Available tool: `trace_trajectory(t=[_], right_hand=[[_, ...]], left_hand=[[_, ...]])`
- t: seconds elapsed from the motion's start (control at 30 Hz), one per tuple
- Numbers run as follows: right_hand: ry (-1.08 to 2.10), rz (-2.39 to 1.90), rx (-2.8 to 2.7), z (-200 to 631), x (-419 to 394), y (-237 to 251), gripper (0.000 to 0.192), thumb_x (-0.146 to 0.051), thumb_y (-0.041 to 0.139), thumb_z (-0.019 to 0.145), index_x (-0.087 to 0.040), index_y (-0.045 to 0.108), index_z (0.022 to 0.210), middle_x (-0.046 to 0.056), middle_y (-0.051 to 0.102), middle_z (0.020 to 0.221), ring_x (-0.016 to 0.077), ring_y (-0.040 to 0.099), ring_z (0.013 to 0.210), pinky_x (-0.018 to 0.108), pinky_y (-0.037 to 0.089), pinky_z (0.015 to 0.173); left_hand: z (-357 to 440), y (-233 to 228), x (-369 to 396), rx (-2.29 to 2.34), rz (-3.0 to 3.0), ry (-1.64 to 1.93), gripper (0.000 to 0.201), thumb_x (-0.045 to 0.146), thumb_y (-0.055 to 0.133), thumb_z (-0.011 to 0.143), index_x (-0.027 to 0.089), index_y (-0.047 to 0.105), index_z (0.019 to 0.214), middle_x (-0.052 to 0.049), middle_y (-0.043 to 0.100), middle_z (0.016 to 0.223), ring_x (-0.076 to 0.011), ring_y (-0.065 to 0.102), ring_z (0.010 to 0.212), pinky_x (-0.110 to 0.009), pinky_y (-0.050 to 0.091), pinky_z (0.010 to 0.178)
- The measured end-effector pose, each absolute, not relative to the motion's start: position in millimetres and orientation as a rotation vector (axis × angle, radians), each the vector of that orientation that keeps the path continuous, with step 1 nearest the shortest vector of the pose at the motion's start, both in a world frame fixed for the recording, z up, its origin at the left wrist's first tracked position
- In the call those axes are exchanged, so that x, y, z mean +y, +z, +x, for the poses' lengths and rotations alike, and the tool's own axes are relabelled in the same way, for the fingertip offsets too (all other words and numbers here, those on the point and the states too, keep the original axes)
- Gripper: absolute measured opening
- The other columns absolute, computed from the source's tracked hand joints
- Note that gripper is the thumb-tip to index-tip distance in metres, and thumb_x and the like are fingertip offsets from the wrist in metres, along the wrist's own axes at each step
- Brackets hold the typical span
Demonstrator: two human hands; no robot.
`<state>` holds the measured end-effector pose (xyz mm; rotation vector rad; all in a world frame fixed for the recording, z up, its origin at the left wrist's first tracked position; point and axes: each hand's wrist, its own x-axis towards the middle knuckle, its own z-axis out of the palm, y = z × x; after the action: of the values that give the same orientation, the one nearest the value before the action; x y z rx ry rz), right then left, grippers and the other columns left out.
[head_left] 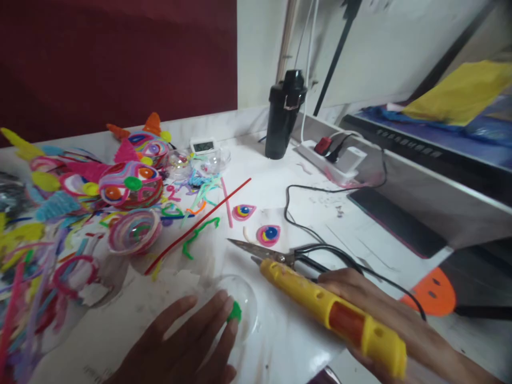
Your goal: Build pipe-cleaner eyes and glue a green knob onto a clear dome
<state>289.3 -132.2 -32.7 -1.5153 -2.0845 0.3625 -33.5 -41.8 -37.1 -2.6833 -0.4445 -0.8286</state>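
Observation:
My left hand (188, 341) lies over a clear plastic dome (248, 301), its fingers stretched out and a little apart. A small green fuzzy piece (234, 311) shows at the fingertips on the dome. In my right hand (372, 304) is a yellow glue gun (316, 298), its dark nozzle pointing up and left. Just beyond the nozzle lie scissors with black handles (292, 256). Two eye shapes of coiled pipe cleaner (268, 234) rest past the blades. A red pipe cleaner (200, 224) and a crooked green one (196, 234) lie left of them.
Decorated fish-like balls (130, 186) and loose pipe cleaners crowd the left. A black bottle (282, 117) stands at the back, near a power strip (328, 162). A phone (396, 221), a dark cord (298, 186) and an orange piece (434, 293) lie at right.

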Motion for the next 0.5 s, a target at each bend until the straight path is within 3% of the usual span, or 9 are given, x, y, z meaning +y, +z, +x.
trace_trajectory(t=[0.07,0.17,0.23,0.33,0.5], right_hand=[[0.098,-1.397,-2.229,283.5,-116.3,-20.3,0.064,-0.042,0.045,0.09,-0.031,0.024,0.15,0.011,0.061,0.128,0.0347,0.065,0.105,0.041,0.064,0.068],[-0.303,-1.332,-2.333,282.9,-81.8,-8.5,0.056,-0.023,0.042,0.094,-0.014,0.027,0.147,0.02,0.062,0.11,0.0302,0.064,0.09,0.042,0.057,0.069],[-0.596,-1.318,-2.381,290.5,-57.2,-9.1,0.047,-0.018,0.043,0.094,-0.005,0.037,0.138,0.021,0.063,0.102,0.0284,0.06,0.082,0.042,0.052,0.066],[-0.873,-1.364,-2.522,308.3,-25.3,-18.4,0.032,-0.014,0.037,0.096,-0.004,0.051,0.123,0.021,0.063,0.103,0.0272,0.059,0.084,0.04,0.047,0.069],[-0.864,-1.364,-2.631,328.0,3.0,-32.8,0.031,-0.014,0.034,0.097,-0.006,0.057,0.117,0.02,0.063,0.106,0.0262,0.06,0.086,0.039,0.044,0.072]], left_hand=[[-31.6,-40.8,-37.9,-0.406,-2.628,-0.889,0.028,0.026,0.042,0.097,0.017,0.067,0.089,-0.005,0.075,0.094,-0.016,0.042,0.134,-0.037,0.021,0.118],[-31.7,-45.6,-34.2,-0.374,-2.608,-0.873,0.03,0.028,0.041,0.097,0.018,0.068,0.088,-0.004,0.075,0.094,-0.0162,0.039,0.136,-0.039,0.018,0.12],[-32.8,-47.6,-33.7,-0.371,-2.609,-0.849,0.03,0.03,0.042,0.098,0.018,0.068,0.09,-0.004,0.075,0.096,-0.0163,0.037,0.137,-0.039,0.015,0.12],[-34.2,-49.2,-35.9,-0.365,-2.617,-0.858,0.028,0.028,0.044,0.097,0.015,0.069,0.093,-0.007,0.075,0.098,-0.0181,0.041,0.135,-0.041,0.016,0.12],[-38.3,-47.9,-44.6,-0.461,-2.71,-0.753,0.022,0.026,0.058,0.089,0.012,0.066,0.104,-0.011,0.07,0.116,-0.0217,0.044,0.133,-0.045,0.018,0.118]])
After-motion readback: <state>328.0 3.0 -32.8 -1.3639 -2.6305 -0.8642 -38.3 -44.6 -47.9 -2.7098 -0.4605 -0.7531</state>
